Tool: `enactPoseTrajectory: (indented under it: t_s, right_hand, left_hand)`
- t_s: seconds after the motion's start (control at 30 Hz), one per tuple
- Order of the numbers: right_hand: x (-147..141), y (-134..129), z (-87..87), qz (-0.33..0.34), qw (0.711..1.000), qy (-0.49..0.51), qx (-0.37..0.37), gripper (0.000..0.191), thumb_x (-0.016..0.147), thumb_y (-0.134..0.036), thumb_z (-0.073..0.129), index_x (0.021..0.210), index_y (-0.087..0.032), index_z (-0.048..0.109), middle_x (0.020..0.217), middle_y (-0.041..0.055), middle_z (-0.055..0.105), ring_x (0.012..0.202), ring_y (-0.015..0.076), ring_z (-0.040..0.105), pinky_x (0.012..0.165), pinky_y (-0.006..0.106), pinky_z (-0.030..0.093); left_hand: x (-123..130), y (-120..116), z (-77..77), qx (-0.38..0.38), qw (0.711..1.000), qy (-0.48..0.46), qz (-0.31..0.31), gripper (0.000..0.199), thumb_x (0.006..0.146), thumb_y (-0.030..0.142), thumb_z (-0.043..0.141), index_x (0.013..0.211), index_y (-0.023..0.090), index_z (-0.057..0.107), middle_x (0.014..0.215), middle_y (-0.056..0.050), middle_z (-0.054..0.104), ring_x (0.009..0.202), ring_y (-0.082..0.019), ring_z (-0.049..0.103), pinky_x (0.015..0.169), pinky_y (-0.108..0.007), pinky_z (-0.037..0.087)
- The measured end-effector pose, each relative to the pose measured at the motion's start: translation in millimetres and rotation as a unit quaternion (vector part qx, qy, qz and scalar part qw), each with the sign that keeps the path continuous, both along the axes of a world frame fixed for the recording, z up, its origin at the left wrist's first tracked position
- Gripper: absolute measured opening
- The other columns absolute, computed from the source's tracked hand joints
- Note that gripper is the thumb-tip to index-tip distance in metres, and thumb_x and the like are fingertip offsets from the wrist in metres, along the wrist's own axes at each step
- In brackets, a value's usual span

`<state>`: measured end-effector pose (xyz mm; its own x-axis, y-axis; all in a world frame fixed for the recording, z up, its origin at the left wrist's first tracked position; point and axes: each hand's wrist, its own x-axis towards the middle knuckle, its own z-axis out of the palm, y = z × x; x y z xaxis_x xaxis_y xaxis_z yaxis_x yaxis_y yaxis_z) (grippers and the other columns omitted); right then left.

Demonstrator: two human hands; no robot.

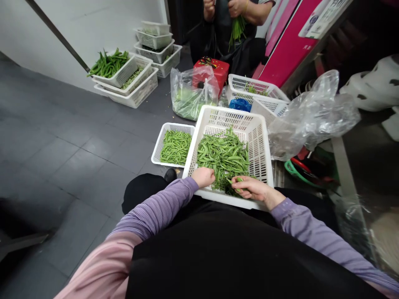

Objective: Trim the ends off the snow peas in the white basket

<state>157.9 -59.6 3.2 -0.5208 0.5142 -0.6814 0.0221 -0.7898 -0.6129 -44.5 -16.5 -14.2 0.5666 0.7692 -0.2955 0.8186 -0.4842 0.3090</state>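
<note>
A large white plastic basket [268, 166] rests on my lap, with a heap of green pea pods [222, 151] inside. Over its near left part, my left hand [204, 177] is closed, its fingertips turned inward; whatever they may pinch is hidden. My right hand [252, 187], near the basket's front rim, has its fingers curled around a few pea pods [239, 182]. Darker green scraps [225, 182] lie between the two hands at the near end. Left of the basket, a smaller white basket [155, 154] on the floor holds more pods [176, 147].
Stacked white baskets with green vegetables [137, 97] stand by the wall. Ahead are a clear bag of greens [193, 97], a red stool [222, 70] and a co-worker's hand [237, 7] holding green stalks. Plastic bags [311, 120] and a green-rimmed basin [291, 171] lie to the right.
</note>
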Motion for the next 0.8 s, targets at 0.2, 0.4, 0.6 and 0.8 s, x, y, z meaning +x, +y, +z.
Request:
enactPoseTrajectory:
  t_s: [0.2,0.4,0.6,0.8]
  right_hand:
    - [1.6,-5.1,-1.0,0.082,0.989,-0.103,0.068,0.027,0.066,-0.038,0.062,0.076,-0.016,0.049,0.041,-0.0095,0.038,0.031,0.0017,0.021,0.033,0.017,0.012]
    - [-6.2,4.0,4.0,0.252,0.870,-0.264,0.331,0.026,0.070,-0.041,0.056,0.079,-0.017,0.062,0.061,-0.0006,0.058,0.051,0.0092,0.046,0.048,0.021,0.032]
    - [-18.0,5.9,2.1,0.138,0.831,-0.265,0.470,0.027,0.075,-0.042,0.051,0.072,-0.017,0.060,0.064,0.0017,0.059,0.058,0.0125,0.051,0.057,0.024,0.038]
    - [-36.5,18.0,-26.9,-0.238,0.858,-0.312,0.330,0.038,0.078,-0.051,0.039,0.081,-0.016,0.053,0.056,0.0001,0.053,0.045,0.0115,0.048,0.046,0.024,0.041]
  left_hand:
    - [6.8,-17.0,8.2,0.048,0.990,-0.052,-0.121,0.038,0.080,0.028,0.040,0.116,0.018,0.044,0.102,-0.009,0.054,0.080,-0.017,0.058,0.064,-0.026,0.045]
    - [12.8,-20.3,7.7,0.010,0.970,-0.035,-0.239,0.023,0.081,0.021,0.038,0.081,0.014,0.059,0.079,-0.009,0.060,0.070,-0.017,0.058,0.060,-0.026,0.043]
    - [8.6,7.1,7.9,-0.235,0.941,-0.222,-0.096,0.032,0.084,0.033,0.034,0.075,0.014,0.059,0.057,0.001,0.053,0.049,-0.008,0.048,0.050,-0.019,0.038]
    - [14.8,6.5,-0.9,-0.204,0.950,-0.234,0.029,0.030,0.081,0.028,0.033,0.077,0.014,0.060,0.059,0.001,0.055,0.052,-0.007,0.048,0.052,-0.018,0.038]
